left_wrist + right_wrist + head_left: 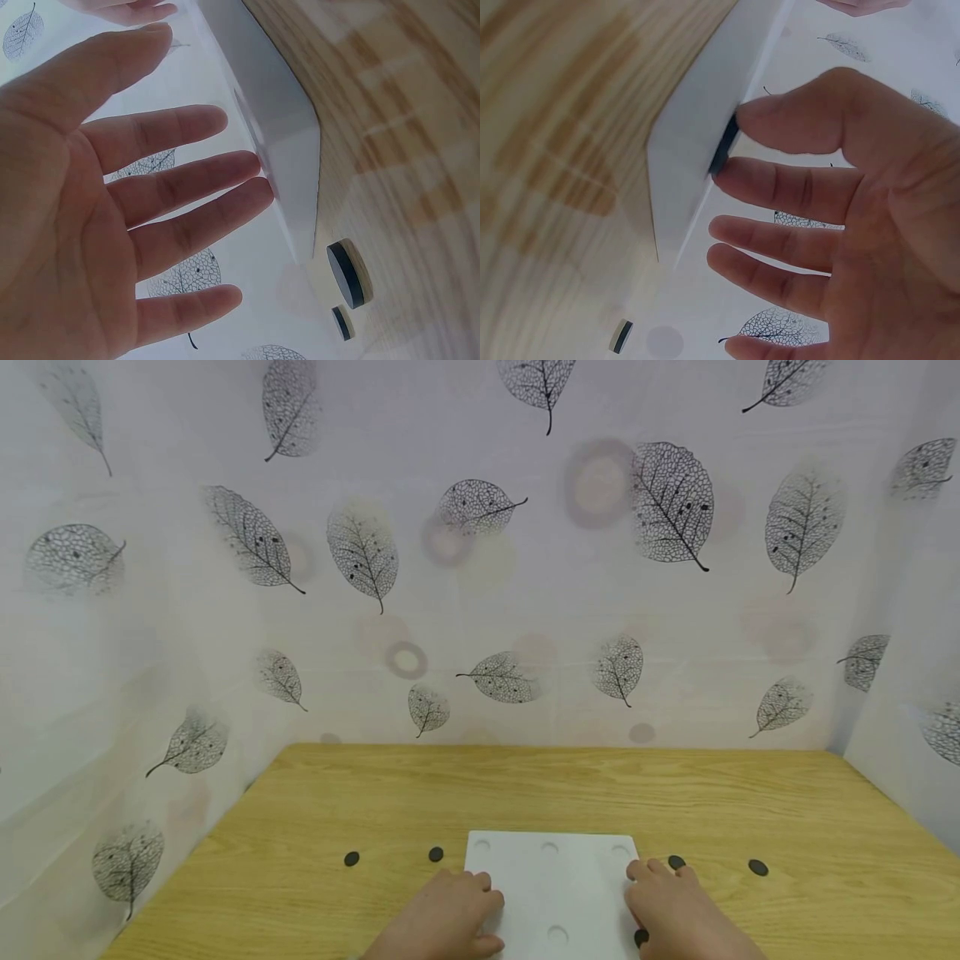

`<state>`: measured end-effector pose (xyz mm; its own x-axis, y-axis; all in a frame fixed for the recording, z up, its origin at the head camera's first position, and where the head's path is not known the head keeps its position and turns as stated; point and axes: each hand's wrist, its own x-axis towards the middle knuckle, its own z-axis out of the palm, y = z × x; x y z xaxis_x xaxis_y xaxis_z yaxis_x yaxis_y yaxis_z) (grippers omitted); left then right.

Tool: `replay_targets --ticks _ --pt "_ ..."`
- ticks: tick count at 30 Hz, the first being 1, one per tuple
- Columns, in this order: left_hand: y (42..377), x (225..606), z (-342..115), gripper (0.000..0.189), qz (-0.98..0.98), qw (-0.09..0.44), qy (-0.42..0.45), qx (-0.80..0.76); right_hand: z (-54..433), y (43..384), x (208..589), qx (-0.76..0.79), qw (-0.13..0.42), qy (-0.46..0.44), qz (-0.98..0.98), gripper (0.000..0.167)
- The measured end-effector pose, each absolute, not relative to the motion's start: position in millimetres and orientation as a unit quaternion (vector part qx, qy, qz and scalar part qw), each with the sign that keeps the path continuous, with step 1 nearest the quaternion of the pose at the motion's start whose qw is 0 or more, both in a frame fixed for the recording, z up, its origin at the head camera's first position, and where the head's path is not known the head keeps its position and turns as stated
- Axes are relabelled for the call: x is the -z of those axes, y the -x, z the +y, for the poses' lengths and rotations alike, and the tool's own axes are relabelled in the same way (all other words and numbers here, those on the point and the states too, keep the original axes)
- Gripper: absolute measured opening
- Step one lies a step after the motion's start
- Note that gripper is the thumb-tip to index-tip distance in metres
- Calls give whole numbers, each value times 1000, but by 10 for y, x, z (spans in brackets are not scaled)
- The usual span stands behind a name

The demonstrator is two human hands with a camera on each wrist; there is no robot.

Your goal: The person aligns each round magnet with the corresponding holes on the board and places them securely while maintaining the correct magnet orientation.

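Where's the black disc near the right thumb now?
In the right wrist view, the black disc is pinched by the right hand between thumb and index finger, at the edge of the white board; in the head view, that's the right edge.

**Wide head view, two close wrist views**

From above, the head view faces forward and down across the wood-grain table [375, 802] to the leaf-print backdrop [525, 602]. Steeply tilted wrist views look from close by along the palms of the left hand [97, 217] and right hand [892, 232]. All three share the white board [557, 887].
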<state>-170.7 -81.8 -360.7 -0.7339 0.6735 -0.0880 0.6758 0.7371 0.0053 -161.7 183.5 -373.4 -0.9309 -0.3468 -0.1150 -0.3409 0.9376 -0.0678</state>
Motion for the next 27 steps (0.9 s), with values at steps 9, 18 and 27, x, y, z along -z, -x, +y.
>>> replay_targets --ticks 9,18,27 --pt "1706 3612 -826 22 929 32 -368 15 1834 1600 3716 29 62 173 983 35" --pt "1705 3616 -820 22 930 29 -365 28 1815 1629 3707 28 84 161 983 32" --pt "1700 3625 -813 22 930 21 -366 40 1814 1658 3720 30 101 152 983 31"
